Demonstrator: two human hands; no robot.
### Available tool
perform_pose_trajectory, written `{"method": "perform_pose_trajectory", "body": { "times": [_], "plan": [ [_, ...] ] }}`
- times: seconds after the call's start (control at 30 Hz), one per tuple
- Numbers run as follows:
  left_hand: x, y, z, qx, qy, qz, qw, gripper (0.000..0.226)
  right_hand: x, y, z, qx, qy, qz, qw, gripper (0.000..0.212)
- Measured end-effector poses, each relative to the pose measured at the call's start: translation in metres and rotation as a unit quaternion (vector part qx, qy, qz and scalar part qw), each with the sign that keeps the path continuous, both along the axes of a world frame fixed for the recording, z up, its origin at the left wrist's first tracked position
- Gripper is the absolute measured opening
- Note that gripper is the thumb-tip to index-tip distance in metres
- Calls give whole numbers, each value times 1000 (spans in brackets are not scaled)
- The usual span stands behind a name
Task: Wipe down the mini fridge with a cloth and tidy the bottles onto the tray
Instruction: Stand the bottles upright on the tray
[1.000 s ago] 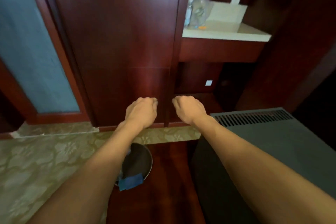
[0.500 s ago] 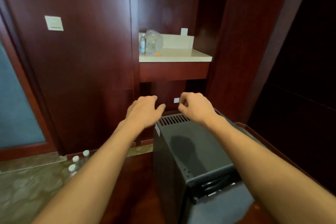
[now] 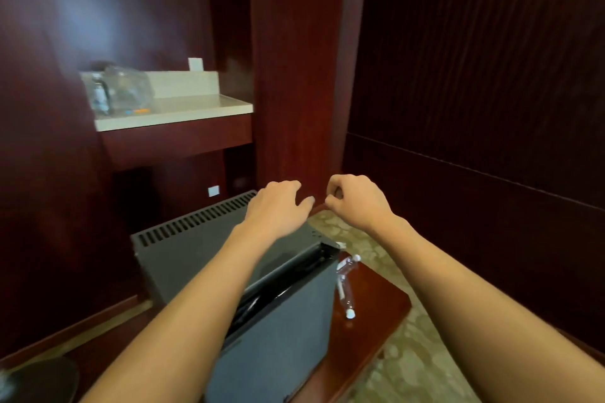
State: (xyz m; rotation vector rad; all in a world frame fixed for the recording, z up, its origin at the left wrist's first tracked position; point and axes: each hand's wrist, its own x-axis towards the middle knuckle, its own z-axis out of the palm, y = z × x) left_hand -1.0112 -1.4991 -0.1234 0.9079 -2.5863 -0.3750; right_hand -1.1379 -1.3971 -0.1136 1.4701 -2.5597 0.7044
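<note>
The grey mini fridge (image 3: pixel 209 249) stands low in the middle, with a vent grille along its far top edge. Both my hands hover over its far right corner and hold nothing. My left hand (image 3: pixel 278 206) has loose fingers and the thumb spread. My right hand (image 3: pixel 357 199) is curled, thumb against the forefinger. Two clear plastic bottles (image 3: pixel 346 285) with white caps lie on the red wooden board to the right of the fridge. A dark round tray (image 3: pixel 45 379) shows partly at the bottom left. No cloth is in view.
A pale counter shelf (image 3: pixel 183 114) in the dark wood wall holds a small bottle (image 3: pixel 98 96) and a clear plastic bag (image 3: pixel 131 93). Wood panels close in behind and to the right. Patterned carpet (image 3: pixel 409 366) lies to the right of the board.
The view has swung right, so the fridge now sits left of centre and the bottles beside it have come into sight. My left hand's fingers have loosened.
</note>
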Motion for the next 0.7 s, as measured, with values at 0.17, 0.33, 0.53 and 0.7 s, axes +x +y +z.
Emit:
{"method": "perform_pose_trajectory", "body": {
  "times": [0.17, 0.33, 0.53, 0.7],
  "plan": [
    [-75, 22, -23, 23, -13, -61, 998, 44, -59, 37, -27, 14, -35, -58, 998, 16],
    [-153, 27, -57, 55, -38, -93, 993, 37, -125, 47, -59, 40, -74, -100, 991, 18],
    [-248, -5, -88, 128, -42, -94, 986, 30, -216, 21, -92, 82, -113, -98, 985, 19],
    [-317, -16, -118, 157, -51, -87, 982, 44, -277, 3, -122, 105, -140, -100, 980, 19]
  ]
}}
